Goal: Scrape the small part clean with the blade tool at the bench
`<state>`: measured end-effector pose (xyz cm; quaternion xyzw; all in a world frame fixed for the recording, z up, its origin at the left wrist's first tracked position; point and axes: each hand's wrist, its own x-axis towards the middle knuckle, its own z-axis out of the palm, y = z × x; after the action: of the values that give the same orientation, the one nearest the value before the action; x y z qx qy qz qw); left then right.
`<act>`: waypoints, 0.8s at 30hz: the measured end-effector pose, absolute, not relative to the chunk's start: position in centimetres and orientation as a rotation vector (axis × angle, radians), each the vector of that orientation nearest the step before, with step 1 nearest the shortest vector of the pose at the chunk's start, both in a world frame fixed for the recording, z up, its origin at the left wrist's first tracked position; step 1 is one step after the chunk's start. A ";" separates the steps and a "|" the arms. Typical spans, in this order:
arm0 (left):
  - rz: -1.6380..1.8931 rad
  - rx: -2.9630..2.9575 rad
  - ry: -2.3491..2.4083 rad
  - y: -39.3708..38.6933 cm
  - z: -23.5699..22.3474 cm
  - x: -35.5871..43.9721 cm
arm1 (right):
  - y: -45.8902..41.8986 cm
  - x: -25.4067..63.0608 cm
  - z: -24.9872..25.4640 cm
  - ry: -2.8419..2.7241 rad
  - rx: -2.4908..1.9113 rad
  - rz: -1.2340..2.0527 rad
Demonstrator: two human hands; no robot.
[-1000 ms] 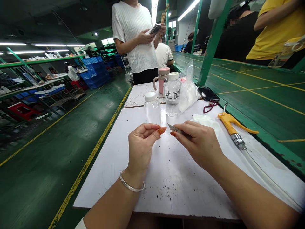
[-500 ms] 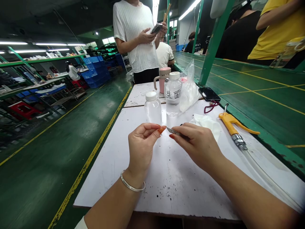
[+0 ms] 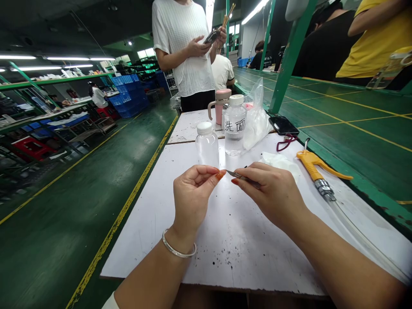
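Observation:
My left hand [image 3: 196,195] is closed in a pinch above the white tabletop [image 3: 161,210]. Whatever sits between its thumb and forefinger is too small to make out. My right hand [image 3: 273,189] grips a small craft knife [image 3: 240,175], its pointed blade aimed left at the left fingertips, very near them. Whether the blade touches anything there I cannot tell. Just beyond my hands stand a clear bottle with a white cap [image 3: 207,143] and a ribbed bottle with black handwriting [image 3: 234,128]. Small dark specks [image 3: 225,255] lie scattered on the tabletop below my hands.
A yellow air blow gun [image 3: 313,167] with its hose lies at the right, near a phone [image 3: 283,125] and a white tissue [image 3: 280,162]. Behind the bottles are a pink mug [image 3: 221,107] and a plastic bag [image 3: 257,124]. A person in white [image 3: 185,51] stands beyond the table.
The knife and my right hand have shifted slightly right, and the blade tip sits a little farther from the left thumb. My left hand keeps its pinch almost in place.

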<state>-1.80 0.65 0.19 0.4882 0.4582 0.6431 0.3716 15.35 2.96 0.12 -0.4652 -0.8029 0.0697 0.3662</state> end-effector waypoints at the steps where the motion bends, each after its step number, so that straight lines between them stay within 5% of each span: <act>1: 1.642 1.253 1.178 0.6 0.2 -1.8 | 3.0 15.4 0.1 -2.068 -1.193 0.171; 24: 1.558 1.337 1.220 0.7 0.3 -2.0 | 3.1 15.9 0.1 -2.096 -1.143 -0.094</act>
<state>-2.03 0.68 0.34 0.5207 0.4749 0.6068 0.3677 15.87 3.13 0.12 -0.4449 -0.8160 -0.0366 0.3674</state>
